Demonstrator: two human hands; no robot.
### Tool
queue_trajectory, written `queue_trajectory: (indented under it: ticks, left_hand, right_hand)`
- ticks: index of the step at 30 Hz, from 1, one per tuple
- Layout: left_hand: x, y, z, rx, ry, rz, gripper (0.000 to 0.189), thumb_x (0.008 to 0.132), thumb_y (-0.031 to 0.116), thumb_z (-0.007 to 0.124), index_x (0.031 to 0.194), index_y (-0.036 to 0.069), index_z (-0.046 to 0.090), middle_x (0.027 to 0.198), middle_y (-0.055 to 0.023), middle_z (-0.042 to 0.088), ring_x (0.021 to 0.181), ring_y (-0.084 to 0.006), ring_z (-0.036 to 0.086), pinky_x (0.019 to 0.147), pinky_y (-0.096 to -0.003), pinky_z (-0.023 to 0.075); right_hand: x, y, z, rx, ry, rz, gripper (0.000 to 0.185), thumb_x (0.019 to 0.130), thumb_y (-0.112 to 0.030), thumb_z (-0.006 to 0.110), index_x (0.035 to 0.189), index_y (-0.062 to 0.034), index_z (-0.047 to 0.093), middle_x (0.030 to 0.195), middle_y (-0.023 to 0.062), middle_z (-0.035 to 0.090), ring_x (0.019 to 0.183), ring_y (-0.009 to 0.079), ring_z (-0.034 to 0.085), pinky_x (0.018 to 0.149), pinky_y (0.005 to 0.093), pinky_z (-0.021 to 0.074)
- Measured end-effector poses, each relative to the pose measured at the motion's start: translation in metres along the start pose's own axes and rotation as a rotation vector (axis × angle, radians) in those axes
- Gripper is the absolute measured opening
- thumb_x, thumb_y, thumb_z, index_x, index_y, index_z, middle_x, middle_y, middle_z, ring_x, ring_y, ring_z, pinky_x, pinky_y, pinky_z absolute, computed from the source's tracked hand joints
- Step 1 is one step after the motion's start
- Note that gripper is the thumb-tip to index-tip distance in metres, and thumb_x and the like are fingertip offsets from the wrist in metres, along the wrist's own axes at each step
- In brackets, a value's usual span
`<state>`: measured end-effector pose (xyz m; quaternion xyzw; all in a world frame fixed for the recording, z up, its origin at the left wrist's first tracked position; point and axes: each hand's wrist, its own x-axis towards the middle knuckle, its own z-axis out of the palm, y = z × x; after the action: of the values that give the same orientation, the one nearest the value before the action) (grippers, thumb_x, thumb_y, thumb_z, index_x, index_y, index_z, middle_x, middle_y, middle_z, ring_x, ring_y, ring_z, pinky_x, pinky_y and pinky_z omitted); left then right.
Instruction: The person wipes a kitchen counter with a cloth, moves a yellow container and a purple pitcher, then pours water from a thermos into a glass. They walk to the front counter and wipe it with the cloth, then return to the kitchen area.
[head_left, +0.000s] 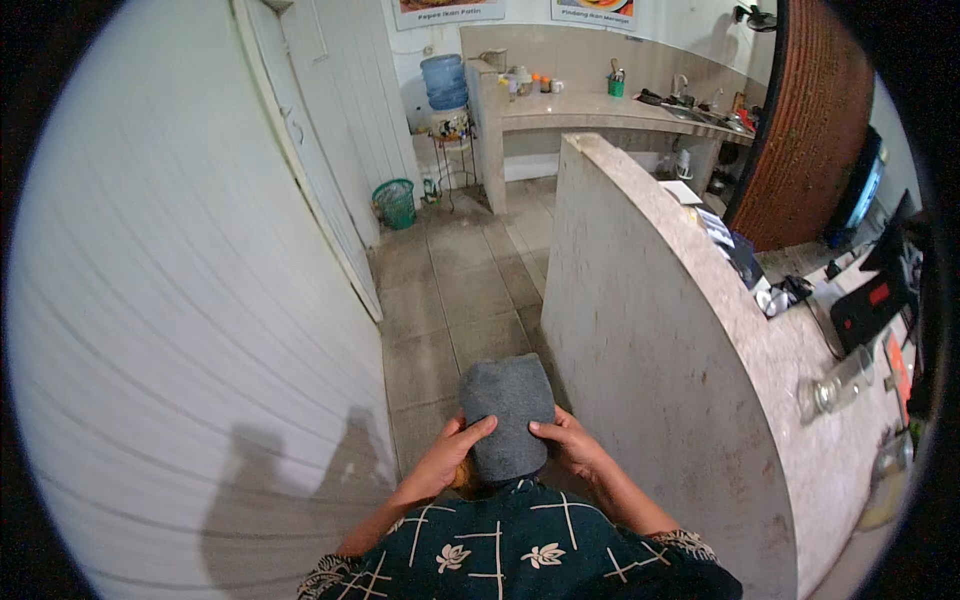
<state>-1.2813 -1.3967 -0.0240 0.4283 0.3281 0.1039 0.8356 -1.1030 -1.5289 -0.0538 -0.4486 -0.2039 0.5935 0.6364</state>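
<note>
A folded grey cloth (507, 412) is held flat in front of my body, between both hands. My left hand (454, 450) grips its left edge, with the thumb on top and the fingers underneath. On the opposite edge, my right hand (576, 444) pinches it the same way. Something orange-yellow (464, 474) shows beneath the cloth beside my left hand; I cannot tell what it is.
A white panelled wall (187, 247) runs along the left, a low partition (630, 285) along the right. Ahead, the tiled floor (472, 285) leads to a green wastebasket (395, 204), a water dispenser (448, 105) and a sink counter (570, 109). Glass jars (829, 394) stand on the right-hand counter.
</note>
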Motion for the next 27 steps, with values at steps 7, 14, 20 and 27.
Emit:
queue_trajectory:
  ticks: [7, 14, 20, 27]
  left_hand:
    - [-0.154, -0.11, 0.027, -0.202, 0.093, -0.052, 0.084, 0.084, 0.039, 0.075, 0.142, -0.002, 0.031, 0.141, -0.0212, 0.041, 0.132, -0.0305, 0.04, 0.107, -0.0453, 0.0374]
    - [-0.249, -0.194, 0.076, -0.139, 0.238, 0.086, 0.076, 0.086, 0.037, 0.073, 0.14, -0.001, 0.036, 0.136, -0.019, 0.048, 0.128, -0.0316, 0.046, 0.107, -0.0496, 0.0383]
    - [-0.309, -0.284, 0.14, -0.496, 0.199, 0.168, 0.067, 0.091, 0.035, 0.066, 0.142, 0.004, 0.036, 0.137, -0.0168, 0.048, 0.123, -0.0319, 0.051, 0.105, -0.0501, 0.041]
    - [-0.353, -0.37, 0.199, -0.314, 0.285, 0.028, 0.075, 0.087, 0.036, 0.072, 0.14, -0.003, 0.036, 0.136, -0.0182, 0.049, 0.124, -0.0303, 0.049, 0.101, -0.0459, 0.0433]
  right_hand:
    - [-0.152, 0.066, 0.052, 0.019, -0.019, 0.194, 0.058, 0.088, -0.022, 0.071, 0.136, -0.0014, 0.045, 0.129, 0.0112, 0.058, 0.117, 0.0227, 0.054, 0.102, 0.0356, 0.0405]
    - [-0.264, 0.093, 0.046, -0.016, -0.143, 0.241, 0.071, 0.088, -0.022, 0.072, 0.143, 0.0013, 0.034, 0.135, 0.0163, 0.051, 0.123, 0.0252, 0.05, 0.108, 0.0374, 0.0357]
    - [-0.327, 0.116, 0.036, -0.163, -0.255, 0.124, 0.069, 0.086, -0.024, 0.073, 0.141, 0.0011, 0.038, 0.133, 0.0156, 0.054, 0.12, 0.0245, 0.052, 0.104, 0.0361, 0.0397]
    - [-0.451, 0.15, -0.015, -0.03, -0.16, 0.171, 0.067, 0.087, -0.02, 0.072, 0.14, 0.0034, 0.039, 0.131, 0.015, 0.055, 0.119, 0.0238, 0.052, 0.104, 0.0358, 0.0392]
